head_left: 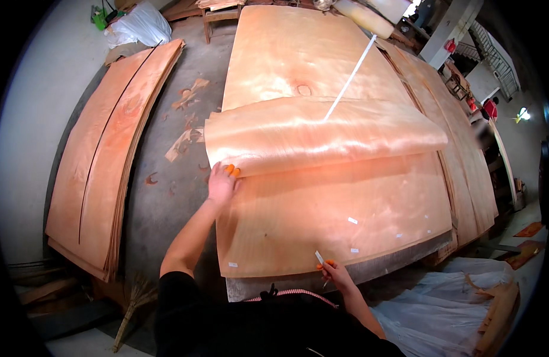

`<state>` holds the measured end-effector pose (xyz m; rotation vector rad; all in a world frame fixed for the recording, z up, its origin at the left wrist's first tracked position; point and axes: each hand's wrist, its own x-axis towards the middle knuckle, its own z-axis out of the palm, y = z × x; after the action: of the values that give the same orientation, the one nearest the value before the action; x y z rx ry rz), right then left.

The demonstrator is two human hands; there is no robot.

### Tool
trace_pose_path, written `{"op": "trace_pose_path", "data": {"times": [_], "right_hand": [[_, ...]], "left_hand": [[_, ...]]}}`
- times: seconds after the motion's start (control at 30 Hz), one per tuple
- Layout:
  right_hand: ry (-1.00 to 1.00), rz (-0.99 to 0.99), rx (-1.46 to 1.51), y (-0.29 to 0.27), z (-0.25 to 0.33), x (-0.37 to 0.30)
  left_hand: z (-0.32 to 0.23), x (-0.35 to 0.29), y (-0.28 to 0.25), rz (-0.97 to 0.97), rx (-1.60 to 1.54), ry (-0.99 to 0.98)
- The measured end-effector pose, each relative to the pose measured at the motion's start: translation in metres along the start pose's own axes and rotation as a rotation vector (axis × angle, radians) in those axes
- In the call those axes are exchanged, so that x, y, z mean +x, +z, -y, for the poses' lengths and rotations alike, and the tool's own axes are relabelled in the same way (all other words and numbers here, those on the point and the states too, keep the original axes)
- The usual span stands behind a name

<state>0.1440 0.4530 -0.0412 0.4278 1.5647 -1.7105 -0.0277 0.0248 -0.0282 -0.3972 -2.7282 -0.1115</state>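
Observation:
A large thin sheet of wood veneer (322, 134) is folded back on itself in a loose roll across the stack in front of me. My left hand (222, 182), with orange covers on its fingertips, grips the left end of the curled edge. Near the front edge, my right hand (335, 273) is closed on a slim white strip-like tool (319, 257) whose exact kind I cannot make out. Orange covers show on its fingers too. Small white tape pieces (353, 221) dot the flat veneer (298, 208) below the roll.
A long white strip (353, 74) slants across the far veneer. More veneer stacks lie at left (108, 160) and right (459, 149). Veneer scraps (185, 143) litter the floor between. Clear plastic sheeting (441, 303) is at lower right, a straw broom (132, 309) at lower left.

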Motion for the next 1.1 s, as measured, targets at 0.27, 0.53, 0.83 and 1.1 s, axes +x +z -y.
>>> {"op": "trace_pose_path", "data": {"times": [0.27, 0.53, 0.83, 1.1], "right_hand": [[-0.023, 0.000, 0.018, -0.007, 0.006, -0.002], [-0.034, -0.010, 0.025, -0.008, 0.001, -0.006], [-0.092, 0.008, 0.011, -0.005, 0.004, -0.005], [-0.112, 0.051, 0.020, -0.011, 0.011, -0.013]], "left_hand": [[0.059, 0.055, -0.012, -0.224, -0.650, -0.960], [0.025, 0.044, -0.066, -0.516, -1.518, -0.983], [0.062, -0.009, -0.056, -0.089, -2.174, -0.686], [0.022, -0.050, -0.073, 0.015, -2.221, -0.897]]}}
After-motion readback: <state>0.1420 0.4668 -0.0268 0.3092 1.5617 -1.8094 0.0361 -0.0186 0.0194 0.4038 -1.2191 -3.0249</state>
